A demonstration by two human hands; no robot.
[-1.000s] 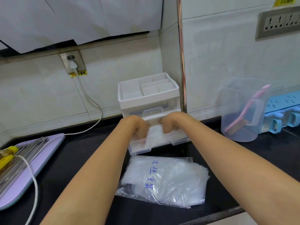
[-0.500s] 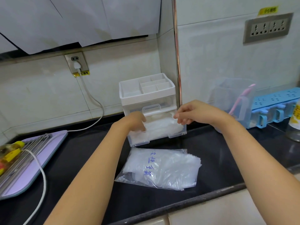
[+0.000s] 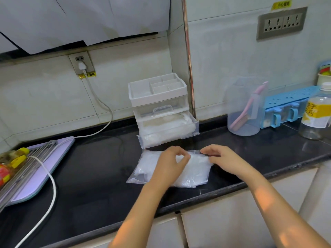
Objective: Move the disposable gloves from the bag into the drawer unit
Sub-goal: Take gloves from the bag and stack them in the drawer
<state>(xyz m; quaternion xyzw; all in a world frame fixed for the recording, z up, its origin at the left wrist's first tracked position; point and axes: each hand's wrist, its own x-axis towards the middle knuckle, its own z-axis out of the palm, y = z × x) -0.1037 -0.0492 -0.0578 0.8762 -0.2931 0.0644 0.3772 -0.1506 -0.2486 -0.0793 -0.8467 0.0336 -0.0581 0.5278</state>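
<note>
Left hand (image 3: 170, 162) and right hand (image 3: 224, 158) both pinch the bag (image 3: 143, 167).

Home kitchen. Shiny black tabletop (image 3: 89, 176) against white tiled wall (image 3: 44, 97). White cupboard doors (image 3: 215, 221) below. Blue spice box (image 3: 286, 106) with little drawers by wall. Pink scrub brush (image 3: 241, 117) in clear jug (image 3: 240, 127). Oil bottle (image 3: 10, 158) with yellow cap by metal rack (image 3: 35, 154), far left. Plug sockets (image 3: 282, 22) on wall.

The left hand (image 3: 171, 162) and right hand (image 3: 221, 156) pinch the far edge of the bag (image 3: 197, 173), which lies on the black table (image 3: 93, 176). Just behind it, the drawer unit (image 3: 158, 99) has its bottom drawer (image 3: 161, 140) pulled out, with white gloves (image 3: 166, 125) heaped inside.
</note>
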